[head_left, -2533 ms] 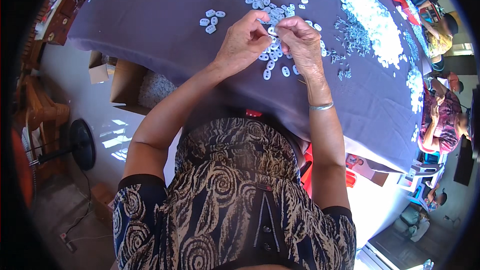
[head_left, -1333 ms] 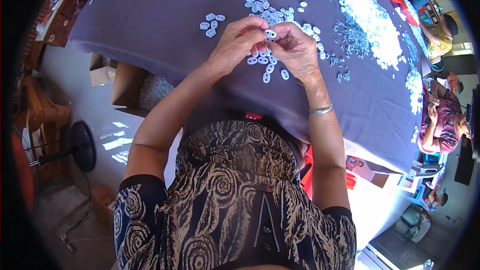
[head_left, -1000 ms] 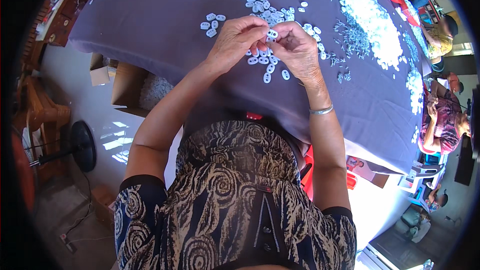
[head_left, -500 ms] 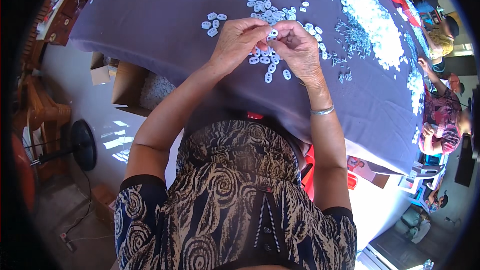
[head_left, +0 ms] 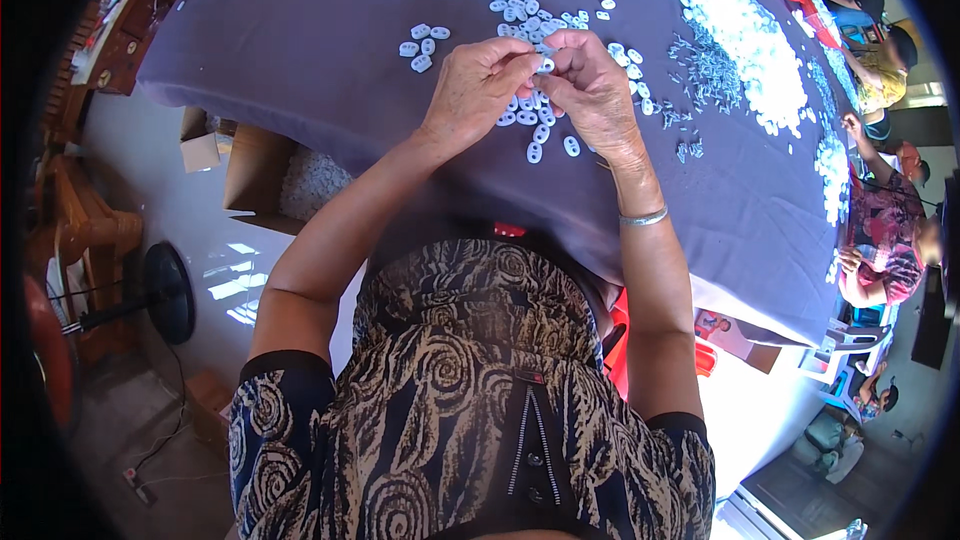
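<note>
Above the table, my left hand (head_left: 478,88) and my right hand (head_left: 592,86) meet, each closed in a pinch. Between their fingertips is a small white oval plastic piece with dark holes (head_left: 545,66); both hands grip it. The fingers cover part of it, and any smaller part there is too hidden to make out. Right under the hands lies a cluster of similar white oval pieces (head_left: 535,153). A few more white oval pieces (head_left: 421,62) lie apart, left of my left hand. To the right of my right hand are small dark metal pieces like screws (head_left: 690,151).
A dark purple cloth (head_left: 330,50) covers the table. A long heap of small white parts (head_left: 745,50) runs along its right side. Below the left edge stands an open cardboard box (head_left: 258,172) with white pieces. Several people are at the right, and a black fan (head_left: 168,292) stands lower left.
The white piece between my fingers has turned and is more covered now. My right fingers have shifted slightly up. Both forearms stay nearly in place.
</note>
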Demonstrator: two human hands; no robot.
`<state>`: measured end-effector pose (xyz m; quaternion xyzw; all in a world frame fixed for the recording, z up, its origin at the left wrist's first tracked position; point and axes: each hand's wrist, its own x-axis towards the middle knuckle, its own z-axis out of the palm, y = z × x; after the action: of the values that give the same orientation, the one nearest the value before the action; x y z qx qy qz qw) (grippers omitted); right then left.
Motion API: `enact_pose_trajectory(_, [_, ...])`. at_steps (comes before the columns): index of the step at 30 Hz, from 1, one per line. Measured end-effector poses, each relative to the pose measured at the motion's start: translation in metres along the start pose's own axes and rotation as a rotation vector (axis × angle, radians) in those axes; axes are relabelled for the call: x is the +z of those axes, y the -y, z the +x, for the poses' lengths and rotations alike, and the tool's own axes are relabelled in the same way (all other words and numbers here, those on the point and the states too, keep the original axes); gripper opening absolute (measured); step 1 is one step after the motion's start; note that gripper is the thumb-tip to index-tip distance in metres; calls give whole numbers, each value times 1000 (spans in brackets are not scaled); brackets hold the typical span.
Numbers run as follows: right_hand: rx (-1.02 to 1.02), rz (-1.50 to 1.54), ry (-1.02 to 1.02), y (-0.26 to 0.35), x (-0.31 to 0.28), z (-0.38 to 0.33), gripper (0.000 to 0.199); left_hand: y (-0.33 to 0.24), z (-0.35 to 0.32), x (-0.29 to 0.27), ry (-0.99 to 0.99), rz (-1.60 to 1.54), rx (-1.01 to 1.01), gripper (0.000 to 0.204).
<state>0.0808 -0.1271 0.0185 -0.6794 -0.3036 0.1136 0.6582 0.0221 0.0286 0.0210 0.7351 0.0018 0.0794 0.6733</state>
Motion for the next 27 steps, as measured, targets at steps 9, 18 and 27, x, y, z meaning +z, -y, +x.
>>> enact_pose_trajectory(9, [12, 24, -22, 1, 1, 0, 33, 2, 0, 1, 6, -29, 6, 22])
enact_pose_trajectory(18, [-34, -84, -74, -7, 3, 1, 32, 5, 5, -4, 30, -32, 23, 23])
enact_pose_trajectory(27, [-118, -511, -29, 6, 1, -5, 39, 7, 7, -11, 85, 7, -26, 22])
